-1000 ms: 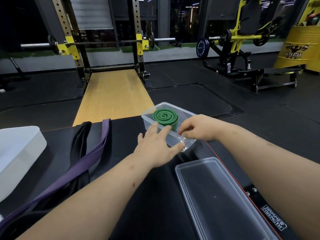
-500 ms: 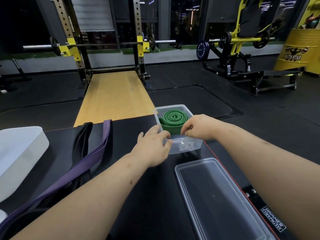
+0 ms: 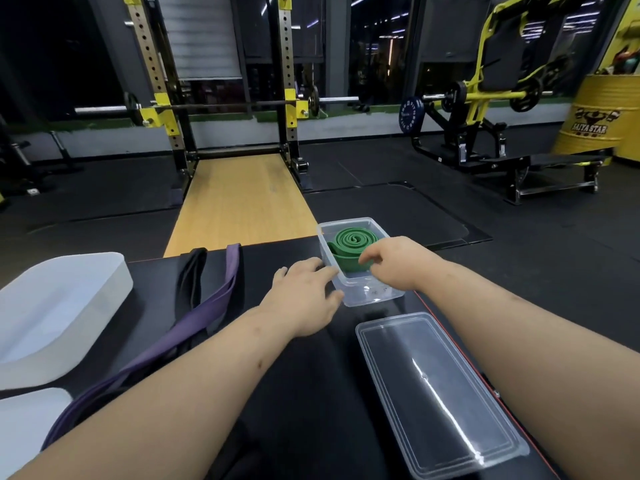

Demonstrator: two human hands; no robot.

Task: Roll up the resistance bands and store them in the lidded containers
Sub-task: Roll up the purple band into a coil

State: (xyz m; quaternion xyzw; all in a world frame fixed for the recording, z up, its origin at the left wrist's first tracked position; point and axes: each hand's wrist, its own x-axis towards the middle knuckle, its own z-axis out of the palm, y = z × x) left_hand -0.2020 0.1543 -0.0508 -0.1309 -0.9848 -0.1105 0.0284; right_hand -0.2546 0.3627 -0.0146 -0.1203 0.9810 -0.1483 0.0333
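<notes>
Change: clear plastic container (image 3: pixel 370 296) swung lengthwise.
Fingers: right hand (image 3: pixel 398 264) pinches rolled green resistance band (image 3: pixel 349 241); left hand (image 3: pixel 304 293) flat, bracing.
Meaning: lidding looks near.

**Green coils, clear plastic**

The green band (image 3: pixel 351 244) is showing spiral coils inside a clear container (image 3: pixel 367 296). A purple band (image 3: pixel 207 306) is lying over a black band (image 3: pixel 189 282) on the black table (image 3: pixel 304 410); white tubs (image 3: pixel 59 306) are sitting at its left edge.

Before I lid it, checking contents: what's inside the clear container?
A rolled green band fills the far end of the clear container. The right hand covers the roll's near edge, hiding whatever lies beneath.
</notes>
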